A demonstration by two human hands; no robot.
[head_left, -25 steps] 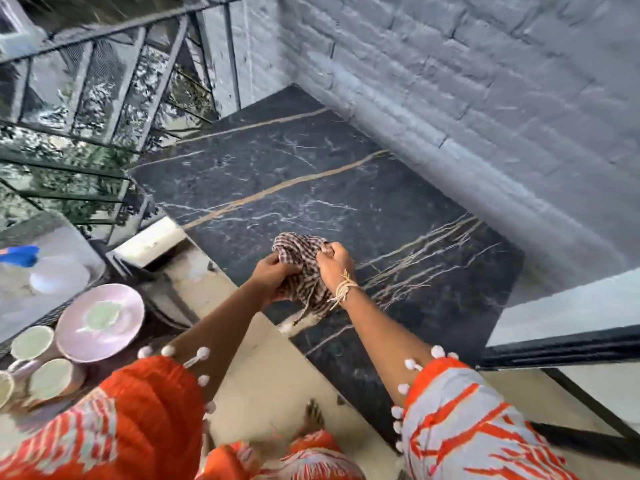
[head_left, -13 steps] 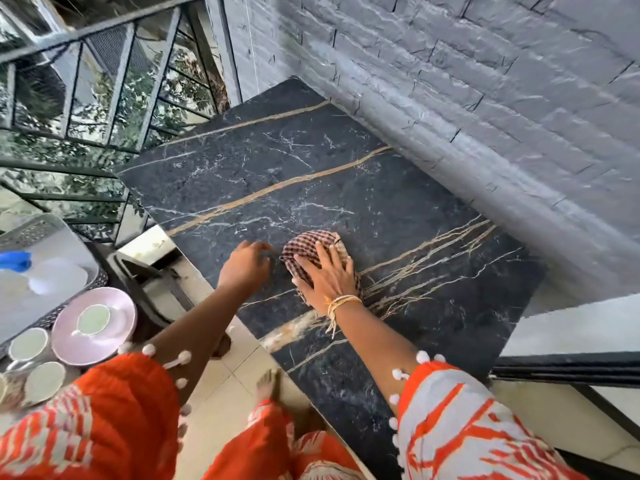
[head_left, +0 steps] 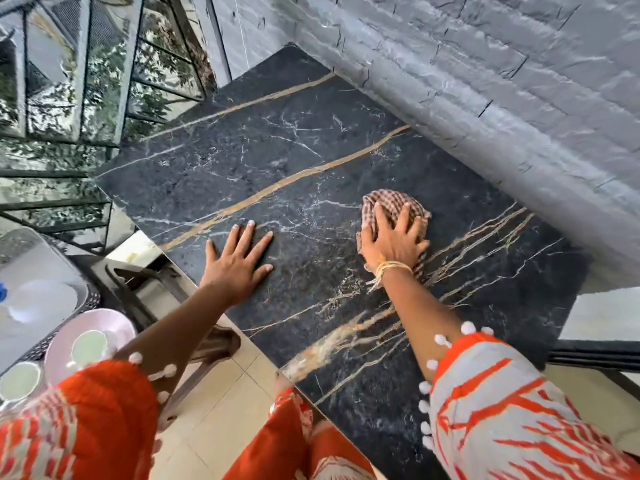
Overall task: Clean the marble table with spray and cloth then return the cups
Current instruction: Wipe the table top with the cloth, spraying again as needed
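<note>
The black marble table [head_left: 284,157] with gold veins fills the middle of the head view. My right hand [head_left: 393,239] lies flat with spread fingers on a brown checked cloth [head_left: 389,202], pressing it onto the marble near the wall side. My left hand [head_left: 237,261] rests palm down with straight fingers on the bare marble near the table's front edge. At the lower left, a pale green cup [head_left: 89,346] sits on a pink saucer [head_left: 114,325], and a second cup [head_left: 19,381] stands beside it.
A grey brick wall [head_left: 485,98] runs along the table's far side. A metal railing [head_left: 79,81] with foliage behind stands at the left. A grey tray [head_left: 38,271] holds white items and something blue at the left edge. Tiled floor [head_left: 221,393] lies below the table.
Both hands held the cloth bunched above the table; then it was laid on the marble. Now my right hand has slid it toward the wall, and my left hand has flattened on the marble.
</note>
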